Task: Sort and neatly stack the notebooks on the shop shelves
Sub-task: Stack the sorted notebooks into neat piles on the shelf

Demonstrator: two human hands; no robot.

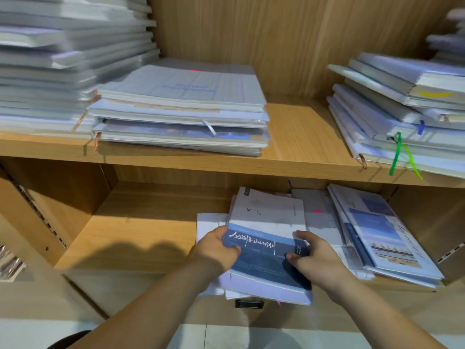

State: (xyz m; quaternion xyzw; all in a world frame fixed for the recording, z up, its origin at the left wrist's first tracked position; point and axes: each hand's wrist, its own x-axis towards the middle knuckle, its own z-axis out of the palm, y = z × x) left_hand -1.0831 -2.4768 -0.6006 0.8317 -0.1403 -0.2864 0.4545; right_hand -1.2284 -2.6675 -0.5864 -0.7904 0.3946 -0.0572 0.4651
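Around notebook (266, 250), both hands' curled fingers (305, 236)

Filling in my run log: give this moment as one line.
left hand: grips left edge of blue-and-white calligraphy notebook | right hand: grips its right edge | notebook: atop untidy pile, lower wooden shelf

- Two hands are seen: the left hand (216, 250) and the right hand (314, 258).
- Two wooden shelves are counted: the upper shelf (302, 137) and the lower shelf (138, 235).
- Three notebook piles are counted on the upper one: the tall left pile (63, 59), the middle pile (181, 109) and the upper right pile (392, 114).
- Two piles are counted on the lower one: the near pile (264, 293), topped by one blue-banded notebook (266, 222), and the lower right pile (385, 235).
- Two pink stickers are seen: the far sticker (195, 70) and the near sticker (317, 211).
- One green ribbon (397, 152) is seen.
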